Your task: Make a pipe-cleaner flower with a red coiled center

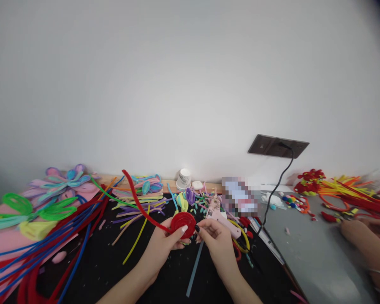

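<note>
A flat spiral coil of red pipe cleaner (180,221) is gripped by my left hand (167,241), its thumb across the front face. From the coil's left side a loose tail sticks out and rises up to the left. My right hand (213,237) has thumb and index finger pinched together at the coil's right edge; whether they hold the edge itself I cannot make out. Just behind that hand lies a pale pink glue gun (223,220). Below the coil a translucent bluish strip (194,270), perhaps a glue stick, lies on the black mat (158,283).
Blue and red pipe cleaners (60,230) and fuzzy flowers (63,185) crowd the left. A white cup (184,178) stands by the wall. A black cord (280,177) hangs from the wall socket (277,145). At right, another person's hand (357,236) is near red-handled pliers (335,216).
</note>
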Tool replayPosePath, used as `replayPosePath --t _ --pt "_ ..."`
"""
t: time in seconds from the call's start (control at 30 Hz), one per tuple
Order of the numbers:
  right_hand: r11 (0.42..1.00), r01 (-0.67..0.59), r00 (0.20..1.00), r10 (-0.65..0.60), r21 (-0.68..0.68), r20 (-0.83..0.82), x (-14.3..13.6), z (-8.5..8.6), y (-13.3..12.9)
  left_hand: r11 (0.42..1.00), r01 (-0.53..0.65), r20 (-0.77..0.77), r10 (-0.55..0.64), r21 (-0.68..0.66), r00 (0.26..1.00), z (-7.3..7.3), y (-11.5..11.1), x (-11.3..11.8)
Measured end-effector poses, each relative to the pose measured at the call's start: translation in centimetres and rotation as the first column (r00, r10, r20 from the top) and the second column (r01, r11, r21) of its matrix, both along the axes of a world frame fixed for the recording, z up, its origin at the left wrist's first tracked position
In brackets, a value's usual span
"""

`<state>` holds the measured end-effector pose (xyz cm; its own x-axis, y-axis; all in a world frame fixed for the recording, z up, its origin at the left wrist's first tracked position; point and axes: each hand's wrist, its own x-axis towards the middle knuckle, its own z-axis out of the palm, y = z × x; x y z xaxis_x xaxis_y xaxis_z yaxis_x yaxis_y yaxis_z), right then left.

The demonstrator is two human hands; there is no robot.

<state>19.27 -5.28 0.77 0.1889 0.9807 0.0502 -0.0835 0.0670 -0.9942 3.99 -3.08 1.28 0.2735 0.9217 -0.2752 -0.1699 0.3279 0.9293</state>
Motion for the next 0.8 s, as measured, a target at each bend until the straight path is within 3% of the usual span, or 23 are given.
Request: replayPosePath --t 0.8 --pt "1.0 -0.001 1.0 0.001 -0.019 -0.016 -0.06 0.43 0.12 1.0 0.012 0.013 -0.012 0.005 1.0 -0.25 0.01 -0.07"
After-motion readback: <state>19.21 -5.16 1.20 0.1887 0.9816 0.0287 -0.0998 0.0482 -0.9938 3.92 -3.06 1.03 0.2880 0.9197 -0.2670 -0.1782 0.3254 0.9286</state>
